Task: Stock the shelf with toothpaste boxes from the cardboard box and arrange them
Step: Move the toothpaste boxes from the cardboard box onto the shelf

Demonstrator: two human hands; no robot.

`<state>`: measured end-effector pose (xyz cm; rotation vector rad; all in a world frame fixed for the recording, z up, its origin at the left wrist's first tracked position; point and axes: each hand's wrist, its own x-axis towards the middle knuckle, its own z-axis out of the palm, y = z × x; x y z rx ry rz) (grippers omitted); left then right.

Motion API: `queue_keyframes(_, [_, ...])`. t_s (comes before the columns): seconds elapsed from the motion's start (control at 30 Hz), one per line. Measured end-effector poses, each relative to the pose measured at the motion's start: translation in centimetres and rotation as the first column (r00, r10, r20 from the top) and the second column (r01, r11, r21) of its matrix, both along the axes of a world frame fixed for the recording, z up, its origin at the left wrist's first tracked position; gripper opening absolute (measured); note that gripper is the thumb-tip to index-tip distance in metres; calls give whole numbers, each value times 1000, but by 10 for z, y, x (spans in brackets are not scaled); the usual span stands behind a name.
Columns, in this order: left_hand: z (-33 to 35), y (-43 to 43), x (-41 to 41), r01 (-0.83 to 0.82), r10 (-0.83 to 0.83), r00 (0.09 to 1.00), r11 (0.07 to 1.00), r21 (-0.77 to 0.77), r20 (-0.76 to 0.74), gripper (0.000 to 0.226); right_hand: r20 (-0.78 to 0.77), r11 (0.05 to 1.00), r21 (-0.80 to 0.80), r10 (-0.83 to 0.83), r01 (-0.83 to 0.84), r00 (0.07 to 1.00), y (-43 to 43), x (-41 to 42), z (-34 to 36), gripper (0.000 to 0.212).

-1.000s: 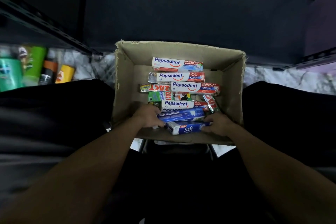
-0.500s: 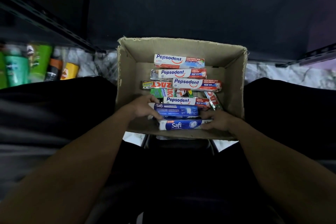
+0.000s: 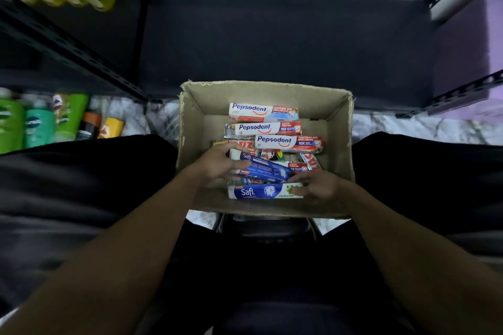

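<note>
Two grips inside cardboard box point(image 3: 339, 144): left grip point(image 3: 217, 167) clutching tilted blue box point(image 3: 268, 170), right grip point(image 3: 319, 186) grasping Safi box point(image 3: 260, 192); bottles point(image 3: 40, 125) floor-left.

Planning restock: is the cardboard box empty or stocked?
Stocked: cardboard box holds Pepsodent boxes; left hand grips a blue Safi box, right hand the lower Safi box.

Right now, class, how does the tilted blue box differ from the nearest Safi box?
The blue box tilts, gripped by the left hand; the Safi box lies level, its end held by the right hand. The blue box is mostly dark; the Safi box ends white and green. Both are long, narrow.
</note>
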<state>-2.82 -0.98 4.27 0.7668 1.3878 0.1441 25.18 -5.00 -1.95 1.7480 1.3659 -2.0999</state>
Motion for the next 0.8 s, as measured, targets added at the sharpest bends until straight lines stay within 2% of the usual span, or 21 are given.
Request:
queue_keyframes(0.17, [42,21,2,14,-12,1000,981,193,-12,29,-15,977,183,-105,106,994,25,3,50,19])
queue_keyframes(0.23, [65,34,-1,110,-76,991,931,349,-111,25,-21,949,301,-95,97,995,39,8,77,15])
queue_keyframes(0.3, [90,46,-2,244,-144,961,847,473,-238,22,3,902,430,-30,26,1000,52,16,105,15])
queue_keyframes(0.4, [142,60,-3,306,-145,943,737,603,-301,21,-4,836,548,-36,32,999,71,26,164,15])
queue_keyframes(0.47, [184,65,-2,385,-127,911,603,698,-393,21,1,765,643,-37,28,999,81,34,208,17])
queue_keyframes(0.57, [246,65,-4,410,-101,906,462,787,-412,21,15,653,758,5,-15,1000,89,40,275,19])
queue_keyframes(0.8, [379,36,-4,401,2,913,163,901,-407,21,-62,421,905,11,52,998,77,41,414,15])
